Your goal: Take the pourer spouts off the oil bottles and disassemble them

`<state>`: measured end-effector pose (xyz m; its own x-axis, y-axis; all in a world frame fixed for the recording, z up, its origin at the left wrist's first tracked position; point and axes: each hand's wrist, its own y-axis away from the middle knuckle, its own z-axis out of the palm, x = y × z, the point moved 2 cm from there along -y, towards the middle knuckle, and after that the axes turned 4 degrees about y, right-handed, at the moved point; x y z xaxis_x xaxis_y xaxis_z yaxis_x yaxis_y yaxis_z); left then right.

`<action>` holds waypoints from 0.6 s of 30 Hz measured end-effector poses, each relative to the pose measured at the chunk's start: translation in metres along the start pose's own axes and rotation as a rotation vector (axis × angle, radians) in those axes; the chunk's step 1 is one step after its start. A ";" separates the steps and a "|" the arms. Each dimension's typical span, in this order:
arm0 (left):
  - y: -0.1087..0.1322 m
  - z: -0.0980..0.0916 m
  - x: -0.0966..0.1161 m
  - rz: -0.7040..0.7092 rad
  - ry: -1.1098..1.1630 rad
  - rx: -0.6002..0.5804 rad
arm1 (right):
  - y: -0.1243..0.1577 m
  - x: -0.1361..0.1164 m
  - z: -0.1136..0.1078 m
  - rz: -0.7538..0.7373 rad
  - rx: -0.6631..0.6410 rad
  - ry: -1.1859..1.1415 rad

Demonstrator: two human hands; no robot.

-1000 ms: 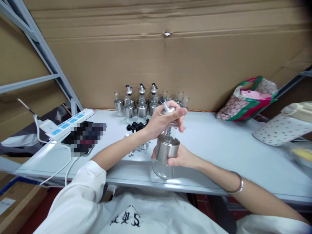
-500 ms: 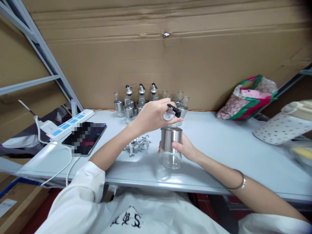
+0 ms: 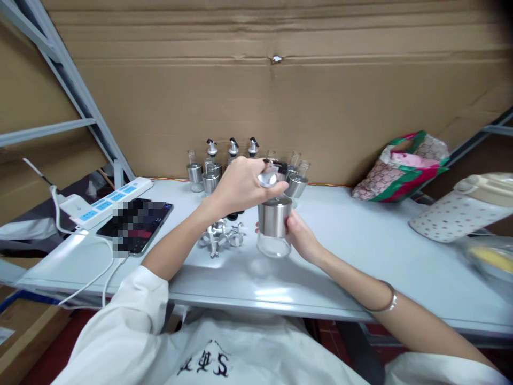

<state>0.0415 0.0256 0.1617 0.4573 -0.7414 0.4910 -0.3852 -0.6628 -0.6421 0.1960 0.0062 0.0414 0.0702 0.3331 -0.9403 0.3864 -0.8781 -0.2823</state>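
Note:
My right hand (image 3: 303,235) is closed around a glass bottle (image 3: 275,219) with a brushed-metal sleeve and a clear base, held upright over the table. Above it, my left hand (image 3: 244,184) grips a pour spout (image 3: 269,176) with a black flip cap and a shiny metal body, at the bottle's neck. My fingers hide most of the neck, so how deep the spout sits cannot be seen. Left of the bottle lies a small heap of loose silvery spout parts (image 3: 220,235). Behind my left hand stand several similar bottles (image 3: 195,174), some topped with black-capped spouts (image 3: 233,145).
A phone (image 3: 146,227) and a white power strip (image 3: 112,203) with cables lie at the left of the table (image 3: 340,267). On the right are a patterned bag (image 3: 401,168), a dotted white jug (image 3: 460,214) and a bowl (image 3: 489,256). A cardboard wall (image 3: 312,107) closes off the back.
Both hands have shifted slightly left and the bottle has risen a little. The spout in my left hand has turned, its black cap now pointing differently.

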 end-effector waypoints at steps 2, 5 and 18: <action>0.000 -0.011 0.002 0.028 -0.005 0.110 | -0.003 0.000 -0.003 0.015 0.031 -0.068; 0.000 -0.027 0.001 0.081 -0.005 0.231 | -0.006 0.000 -0.004 0.045 0.045 -0.172; 0.000 -0.110 -0.047 -0.021 -0.449 0.324 | -0.008 -0.002 -0.005 0.036 0.034 -0.240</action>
<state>-0.0684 0.0494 0.2036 0.7865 -0.5641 0.2516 -0.1383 -0.5579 -0.8183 0.1971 0.0136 0.0466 -0.1390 0.2135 -0.9670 0.3564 -0.9003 -0.2500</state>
